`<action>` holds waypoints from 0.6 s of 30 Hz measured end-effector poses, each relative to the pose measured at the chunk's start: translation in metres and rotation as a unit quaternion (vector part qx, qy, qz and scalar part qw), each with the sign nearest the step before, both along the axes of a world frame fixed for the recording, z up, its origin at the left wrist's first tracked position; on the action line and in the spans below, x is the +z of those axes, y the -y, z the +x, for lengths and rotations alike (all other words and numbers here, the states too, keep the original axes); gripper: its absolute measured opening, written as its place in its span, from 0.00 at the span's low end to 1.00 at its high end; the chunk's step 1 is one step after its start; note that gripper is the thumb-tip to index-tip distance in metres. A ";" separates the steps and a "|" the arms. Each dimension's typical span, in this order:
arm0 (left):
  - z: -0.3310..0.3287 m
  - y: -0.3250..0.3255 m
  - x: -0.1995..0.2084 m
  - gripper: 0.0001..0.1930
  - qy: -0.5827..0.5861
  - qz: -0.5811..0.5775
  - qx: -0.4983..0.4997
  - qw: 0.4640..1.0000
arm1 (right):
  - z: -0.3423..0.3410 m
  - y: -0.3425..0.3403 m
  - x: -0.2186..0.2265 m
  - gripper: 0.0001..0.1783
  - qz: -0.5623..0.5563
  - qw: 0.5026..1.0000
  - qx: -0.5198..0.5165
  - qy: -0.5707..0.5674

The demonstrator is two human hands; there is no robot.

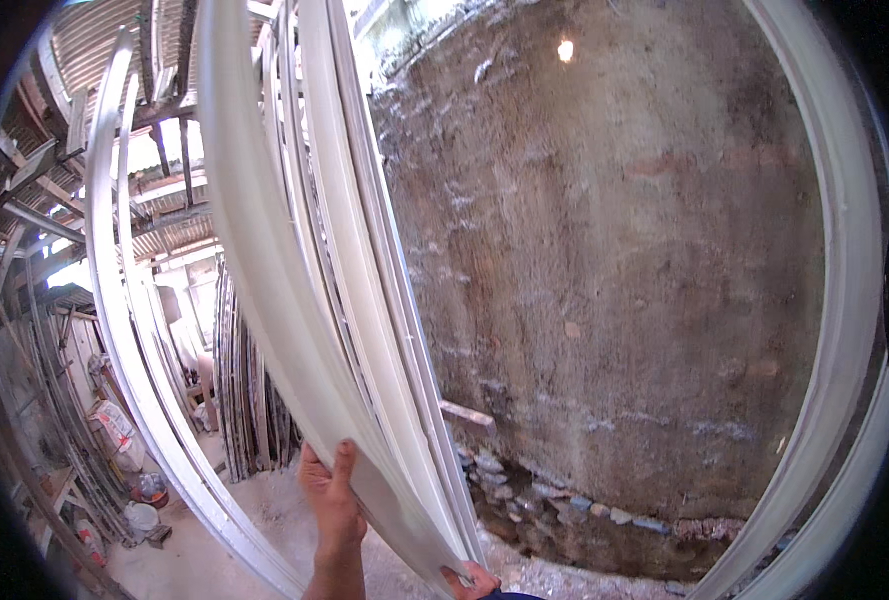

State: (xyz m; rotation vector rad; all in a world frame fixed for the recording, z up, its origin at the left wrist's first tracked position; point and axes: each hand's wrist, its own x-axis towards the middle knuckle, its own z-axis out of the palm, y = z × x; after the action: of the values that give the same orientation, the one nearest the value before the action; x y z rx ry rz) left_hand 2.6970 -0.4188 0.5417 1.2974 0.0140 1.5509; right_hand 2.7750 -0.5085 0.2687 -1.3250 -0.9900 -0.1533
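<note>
A long white moulding strip with a smooth, curved face stands tall before me, leaning slightly. My left hand grips its left edge, thumb up on the near face and fingers curled toward the back. Lower down, close to the bottom edge of the view, my right hand is closed on the same strip; part of that hand is cut off by the frame. Right behind the held strip stand several similar white mouldings, upright side by side.
A rough brown wall fills the right half, with stones along its foot. More white strips stand at left and far right. Dark poles, a sack and containers are farther back on the dusty floor.
</note>
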 end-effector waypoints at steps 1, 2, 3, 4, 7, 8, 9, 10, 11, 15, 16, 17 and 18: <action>0.005 -0.007 -0.002 0.16 -0.017 0.003 0.004 1.000 | 0.003 -0.002 -0.002 0.22 -0.009 1.000 -0.010 -0.020; 0.009 -0.008 0.000 0.16 -0.016 0.008 -0.011 1.000 | 0.008 -0.004 -0.001 0.23 -0.020 0.999 -0.021 -0.038; 0.015 -0.003 0.003 0.16 -0.015 0.012 -0.028 0.999 | 0.012 -0.006 -0.003 0.23 -0.028 0.998 -0.034 -0.054; 0.020 -0.002 0.003 0.16 -0.015 0.011 -0.042 0.999 | 0.016 -0.010 -0.008 0.24 -0.042 0.996 -0.045 -0.068; 0.036 0.001 0.003 0.14 -0.022 0.015 -0.043 0.999 | 0.033 -0.017 -0.031 0.25 -0.091 0.987 -0.073 -0.107; 0.042 0.002 0.003 0.14 -0.026 0.019 -0.048 0.998 | 0.040 -0.017 -0.037 0.26 -0.112 0.984 -0.079 -0.117; 0.049 -0.002 0.001 0.13 -0.032 0.034 -0.043 0.998 | 0.044 -0.012 -0.023 0.26 -0.138 0.979 -0.083 -0.127; 0.055 -0.003 0.002 0.14 -0.041 0.031 -0.045 0.998 | 0.049 -0.003 -0.009 0.30 -0.206 0.965 -0.059 -0.151; 0.059 -0.003 0.002 0.14 -0.050 0.027 -0.046 0.997 | 0.046 0.001 0.007 0.26 -0.138 0.973 -0.084 -0.166; 0.082 0.002 0.009 0.15 -0.070 0.105 -0.021 0.992 | 0.042 0.006 0.041 0.22 0.108 0.962 -0.120 -0.219; 0.087 0.007 0.014 0.15 -0.079 0.129 -0.012 0.988 | 0.053 0.008 0.038 0.22 0.105 0.967 -0.130 -0.193; 0.090 0.014 0.017 0.16 -0.092 0.141 -0.024 0.985 | 0.066 0.007 0.028 0.22 0.099 0.971 -0.140 -0.169; 0.094 0.016 0.018 0.16 -0.099 0.145 -0.038 0.984 | 0.079 0.005 0.018 0.23 0.092 0.974 -0.151 -0.144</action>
State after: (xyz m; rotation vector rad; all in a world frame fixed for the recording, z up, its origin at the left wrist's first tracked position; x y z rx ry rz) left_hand 2.7914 -0.4352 0.5600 1.6589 -0.1383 1.3890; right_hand 2.8539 -0.5134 0.2863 -1.2768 -0.5130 -0.2682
